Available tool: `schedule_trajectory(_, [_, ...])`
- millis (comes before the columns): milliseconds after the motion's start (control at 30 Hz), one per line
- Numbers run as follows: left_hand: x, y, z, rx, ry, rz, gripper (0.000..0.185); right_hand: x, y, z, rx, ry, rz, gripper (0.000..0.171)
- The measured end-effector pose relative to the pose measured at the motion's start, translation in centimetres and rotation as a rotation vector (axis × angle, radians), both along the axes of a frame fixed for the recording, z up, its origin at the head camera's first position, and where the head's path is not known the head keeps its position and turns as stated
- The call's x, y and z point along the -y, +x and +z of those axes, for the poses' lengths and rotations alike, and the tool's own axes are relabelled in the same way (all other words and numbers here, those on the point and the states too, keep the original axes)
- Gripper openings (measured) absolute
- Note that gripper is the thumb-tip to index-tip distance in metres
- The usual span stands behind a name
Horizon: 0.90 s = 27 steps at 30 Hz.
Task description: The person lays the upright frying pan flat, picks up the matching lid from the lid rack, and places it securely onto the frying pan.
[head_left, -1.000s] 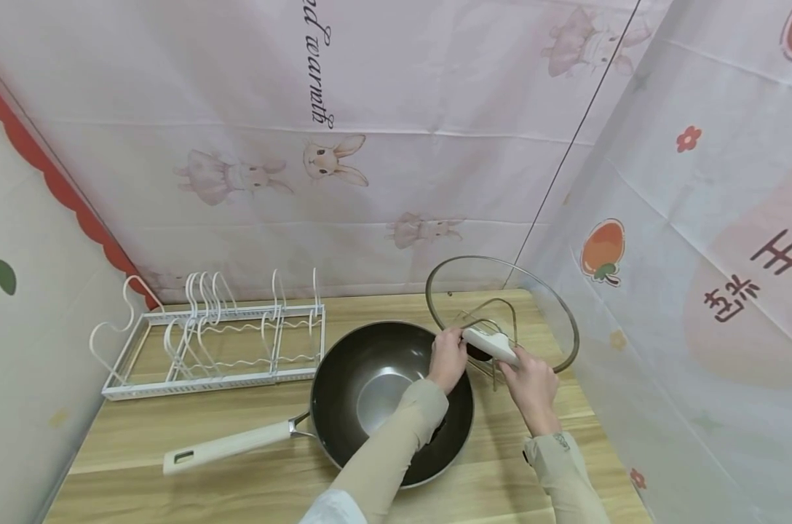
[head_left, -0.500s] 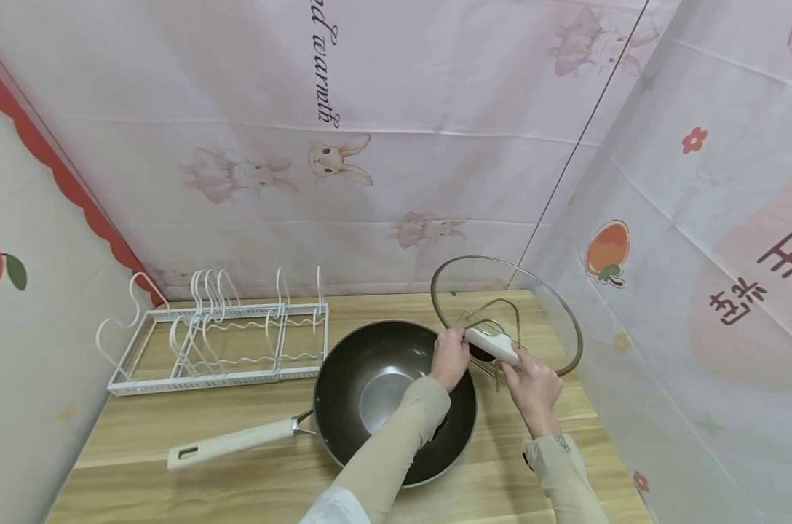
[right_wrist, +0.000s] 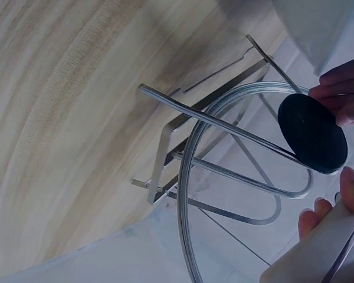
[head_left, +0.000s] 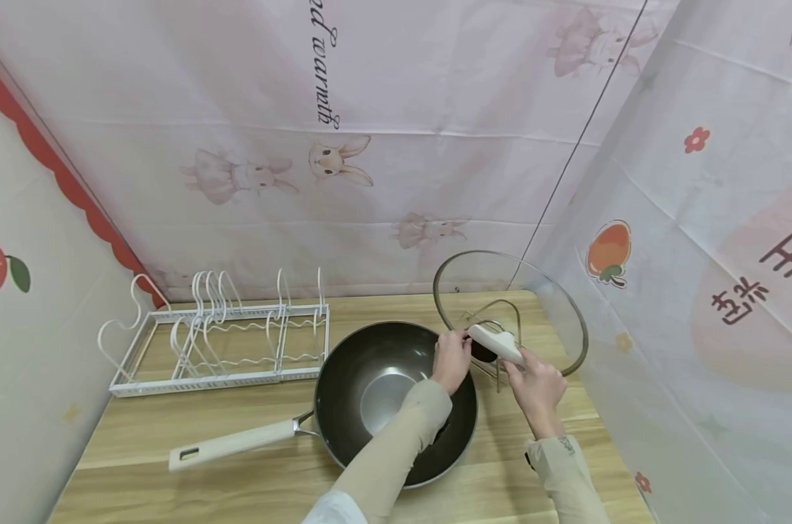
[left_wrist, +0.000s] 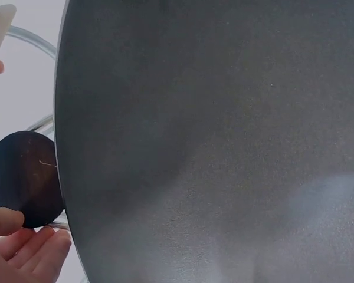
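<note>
A round glass lid point(head_left: 553, 306) with a white handle point(head_left: 496, 342) stands tilted on edge in a thin metal wire stand point(right_wrist: 224, 153) at the back right of the wooden table point(head_left: 239, 466). My left hand point(head_left: 458, 345) reaches over the wok and pinches the handle's left end by the black disc point(right_wrist: 311, 132) under it. At the handle's right end point(right_wrist: 318, 253), my right hand point(head_left: 515, 364) has its fingers curled around it. The dark wok point(head_left: 383, 378) with a cream handle point(head_left: 232, 442) sits just left of the lid; its inside point(left_wrist: 224, 118) fills the left wrist view.
A white wire rack point(head_left: 219, 338) with several upright dividers lies at the back left. Printed cloth walls point(head_left: 664, 255) close in the table at the back, left and right, with the right wall close behind the lid.
The lid has shifted slightly up and to the right with both hands still on its handle. The wok and rack have not moved.
</note>
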<state>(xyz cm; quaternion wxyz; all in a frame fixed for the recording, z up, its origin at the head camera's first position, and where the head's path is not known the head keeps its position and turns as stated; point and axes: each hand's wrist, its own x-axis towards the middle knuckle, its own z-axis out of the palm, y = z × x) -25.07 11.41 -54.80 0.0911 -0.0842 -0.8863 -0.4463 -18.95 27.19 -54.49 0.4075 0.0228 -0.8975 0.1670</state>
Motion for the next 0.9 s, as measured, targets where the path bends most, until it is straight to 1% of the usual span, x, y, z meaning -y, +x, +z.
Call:
schedule_trajectory(200, [0.0, 0.5, 0.4, 0.004, 0.006, 0.024, 0.016, 0.2, 0.0, 0.8, -0.031, -0.012, -0.014, 0.035])
schedule_trajectory(433, [0.0, 1.0, 1.0, -0.056, 0.031, 0.058, 0.015, 0.5, 0.0, 2.0, -0.095, -0.022, -0.021, 0.039])
schedule_trajectory(633, [0.4, 1.1, 1.2, -0.072, 0.059, 0.082, 0.019, 0.7, 0.1, 3.2, -0.118, -0.041, -0.023, 0.037])
schedule_trajectory(733, [0.9, 1.2, 1.1, -0.082, 0.067, 0.063, 0.022, 0.8, 0.3, 3.7, -0.126, -0.054, -0.029, 0.037])
schedule_trajectory(900, [1.9, 1.7, 1.2, -0.073, 0.121, -0.003, 0.026, 1.0, 0.5, 4.5, -0.147, -0.086, -0.041, 0.038])
